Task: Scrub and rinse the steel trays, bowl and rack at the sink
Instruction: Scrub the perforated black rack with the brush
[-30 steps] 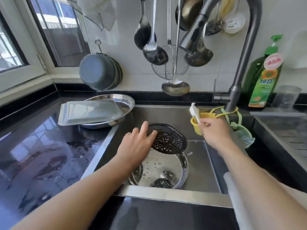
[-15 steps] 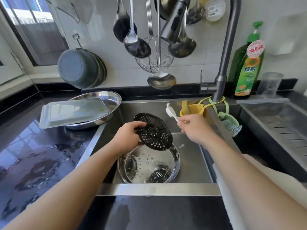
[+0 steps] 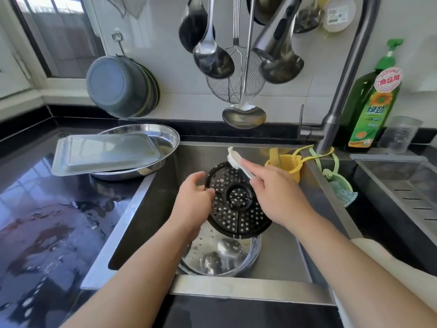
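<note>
A round black perforated rack [image 3: 238, 209] is held tilted over a steel bowl [image 3: 222, 254] in the sink [image 3: 283, 252]. My left hand [image 3: 195, 197] grips the rack's left edge. My right hand [image 3: 276, 195] grips a white brush [image 3: 236, 160], whose bristle head touches the rack's far rim. A rectangular steel tray [image 3: 104, 153] lies upside down on a round steel tray [image 3: 165, 140] on the counter left of the sink.
The faucet [image 3: 340, 91] arches over the sink from the back right. Ladles and a wire skimmer [image 3: 234, 84] hang on the wall behind. A yellow cup [image 3: 288, 166], a green soap bottle [image 3: 371, 105] and a second basin [image 3: 402, 185] lie to the right. The black counter [image 3: 47, 221] is wet.
My right hand brought the brush from the yellow cup over to the rack's far rim. My left hand turned the rack so its face points up at me.
</note>
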Action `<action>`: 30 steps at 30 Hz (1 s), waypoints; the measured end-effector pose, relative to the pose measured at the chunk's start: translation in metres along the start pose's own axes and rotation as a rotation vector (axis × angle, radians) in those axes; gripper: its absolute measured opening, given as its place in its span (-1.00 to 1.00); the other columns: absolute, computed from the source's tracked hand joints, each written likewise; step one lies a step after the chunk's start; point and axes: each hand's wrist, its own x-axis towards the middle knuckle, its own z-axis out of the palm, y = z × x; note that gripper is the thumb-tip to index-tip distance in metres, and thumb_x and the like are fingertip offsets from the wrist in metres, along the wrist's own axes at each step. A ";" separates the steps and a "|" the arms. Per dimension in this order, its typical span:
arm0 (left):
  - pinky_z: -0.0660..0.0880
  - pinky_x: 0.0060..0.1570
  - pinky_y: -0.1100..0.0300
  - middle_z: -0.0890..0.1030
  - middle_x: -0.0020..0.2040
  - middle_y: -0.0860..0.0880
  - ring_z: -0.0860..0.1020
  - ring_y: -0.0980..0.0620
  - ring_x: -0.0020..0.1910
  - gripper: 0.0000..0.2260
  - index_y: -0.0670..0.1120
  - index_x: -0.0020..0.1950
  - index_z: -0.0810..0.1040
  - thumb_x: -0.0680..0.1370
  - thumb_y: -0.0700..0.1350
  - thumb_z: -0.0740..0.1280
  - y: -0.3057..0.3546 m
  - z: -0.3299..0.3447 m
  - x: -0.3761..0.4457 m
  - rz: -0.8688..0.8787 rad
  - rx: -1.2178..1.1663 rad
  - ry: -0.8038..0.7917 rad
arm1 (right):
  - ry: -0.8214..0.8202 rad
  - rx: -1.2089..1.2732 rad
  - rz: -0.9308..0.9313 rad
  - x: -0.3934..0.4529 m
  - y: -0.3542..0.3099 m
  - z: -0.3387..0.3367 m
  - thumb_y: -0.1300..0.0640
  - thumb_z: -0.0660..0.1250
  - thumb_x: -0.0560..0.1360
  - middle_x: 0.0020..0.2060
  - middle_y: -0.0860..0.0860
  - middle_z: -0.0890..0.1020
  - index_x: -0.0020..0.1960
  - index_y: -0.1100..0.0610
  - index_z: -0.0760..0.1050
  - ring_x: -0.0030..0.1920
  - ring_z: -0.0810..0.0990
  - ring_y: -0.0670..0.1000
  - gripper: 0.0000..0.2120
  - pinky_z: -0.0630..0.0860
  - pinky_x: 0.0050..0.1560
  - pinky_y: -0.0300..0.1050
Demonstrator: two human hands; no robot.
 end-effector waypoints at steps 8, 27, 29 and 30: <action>0.65 0.09 -0.14 0.76 -0.08 -0.05 0.72 -0.07 -0.02 -0.77 -0.06 0.07 0.65 0.67 -0.30 0.24 -0.008 0.007 0.007 0.073 0.030 -0.025 | 0.023 -0.167 0.065 0.001 -0.001 0.007 0.12 0.11 0.69 -0.02 0.00 0.47 0.59 -0.17 0.22 0.01 0.50 0.11 -0.50 0.53 0.00 0.08; 0.62 0.10 -0.10 0.73 -0.01 -0.21 0.71 -0.18 0.04 -0.77 -0.13 0.13 0.67 0.64 -0.36 0.27 -0.006 0.004 -0.001 0.107 -0.181 -0.102 | 0.025 -0.311 -0.038 0.000 -0.018 0.025 0.13 0.14 0.68 -0.14 -0.07 0.35 0.59 -0.28 0.14 -0.11 0.50 0.12 -0.44 0.43 -0.21 -0.01; 0.61 0.13 -0.07 0.74 0.06 -0.18 0.71 -0.18 0.09 -0.67 -0.13 0.25 0.63 0.62 -0.44 0.24 -0.002 0.006 -0.005 0.066 -0.231 -0.173 | 0.015 -0.319 -0.021 -0.004 -0.018 0.022 0.14 0.14 0.68 -0.16 -0.08 0.31 0.60 -0.28 0.12 -0.13 0.48 0.11 -0.43 0.40 -0.22 -0.03; 0.61 0.15 -0.07 0.74 0.07 -0.18 0.70 -0.18 0.10 -0.64 -0.14 0.27 0.62 0.62 -0.46 0.22 -0.001 0.007 -0.006 0.050 -0.246 -0.180 | 0.016 -0.312 -0.019 -0.006 -0.019 0.022 0.14 0.14 0.68 -0.16 -0.08 0.31 0.60 -0.28 0.12 -0.15 0.48 0.09 -0.43 0.40 -0.23 -0.03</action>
